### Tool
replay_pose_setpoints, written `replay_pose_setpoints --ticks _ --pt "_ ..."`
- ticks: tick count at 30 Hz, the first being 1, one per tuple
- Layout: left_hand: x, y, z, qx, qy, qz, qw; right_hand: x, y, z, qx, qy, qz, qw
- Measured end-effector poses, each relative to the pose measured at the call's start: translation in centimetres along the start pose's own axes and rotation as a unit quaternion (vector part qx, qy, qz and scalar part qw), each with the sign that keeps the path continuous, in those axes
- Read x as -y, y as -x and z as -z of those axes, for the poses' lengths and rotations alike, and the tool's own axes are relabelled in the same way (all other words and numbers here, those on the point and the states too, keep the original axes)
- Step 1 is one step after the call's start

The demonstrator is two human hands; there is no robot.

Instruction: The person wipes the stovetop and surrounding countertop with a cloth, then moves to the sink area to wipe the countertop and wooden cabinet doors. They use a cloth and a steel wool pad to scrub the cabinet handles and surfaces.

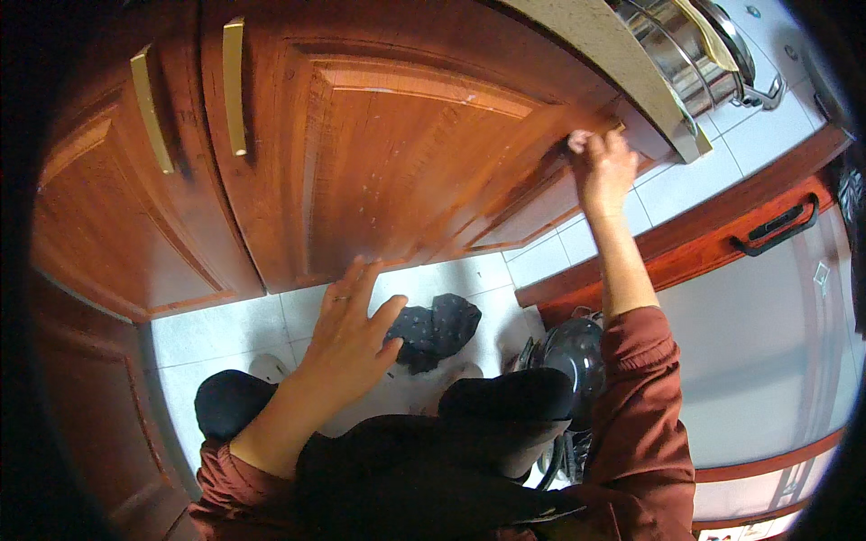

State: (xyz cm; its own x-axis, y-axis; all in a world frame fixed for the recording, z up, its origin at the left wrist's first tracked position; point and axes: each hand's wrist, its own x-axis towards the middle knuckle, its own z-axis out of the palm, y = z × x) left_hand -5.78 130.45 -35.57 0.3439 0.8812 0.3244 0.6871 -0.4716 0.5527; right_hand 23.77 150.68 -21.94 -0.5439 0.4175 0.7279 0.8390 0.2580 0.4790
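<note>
At the right end of a reddish-brown wooden cabinet door (406, 162), my right hand (605, 166) has its fingers closed around a small pale wad (579, 140), perhaps cloth or tissue. A brass-coloured fitting (617, 127) shows just beyond those fingers. Lower down, my left hand (352, 328) hangs with spread fingers and holds nothing. Its fingertips overlap the bottom edge of the door in the view; whether they touch it, I cannot tell. Pale marks dot the door panel. Two long gold handles (234, 88) (152, 111) stand upright on the neighbouring doors.
Crumpled dark spotted fabric (436, 331) lies on the white tiled floor (223, 331) between my feet. Beside my right leg is a shiny black rounded vessel or lid (575, 351). A steel pot (683, 57) rests above the countertop edge (602, 47). To the right stands a pale-panelled cabinet (751, 338).
</note>
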Motion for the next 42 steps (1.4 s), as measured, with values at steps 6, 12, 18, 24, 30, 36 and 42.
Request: replay_pose_setpoints --ticks 6,12,18,24,30,36,42 --pt "-0.1 -0.5 0.3 0.030 -0.025 0.011 0.999 -0.2 1.5 -1.4 -0.017 -0.001 -0.057 0.998" --pt "0.1 -0.1 -0.7 0.063 -0.015 0.000 0.998 -2.0 -1.3 0.8 -0.032 0.002 -0.071 0.997" --pt "1.0 -0.6 -0.8 0.086 -0.047 0.043 0.994 -4.1 -1.2 -0.8 -0.154 -0.323 -0.294 0.886" --pt "0.6 -0.3 -1.3 0.123 -0.037 0.037 0.991 -4.0 -4.1 0.5 -0.096 -0.543 -0.512 0.659" --pt "0.6 -0.9 -1.9 0.110 -0.017 0.011 0.994 -9.5 1.9 -4.9 0.081 -0.427 -0.532 0.726" --pt "1.0 -0.5 -1.6 0.142 -0.043 0.056 0.987 -3.3 2.2 -5.3 -0.159 -0.672 -0.379 0.615" --pt "1.5 -0.5 -2.3 0.172 -0.046 0.059 0.982 1.9 6.9 -6.2 -0.051 -0.676 -0.509 0.531"
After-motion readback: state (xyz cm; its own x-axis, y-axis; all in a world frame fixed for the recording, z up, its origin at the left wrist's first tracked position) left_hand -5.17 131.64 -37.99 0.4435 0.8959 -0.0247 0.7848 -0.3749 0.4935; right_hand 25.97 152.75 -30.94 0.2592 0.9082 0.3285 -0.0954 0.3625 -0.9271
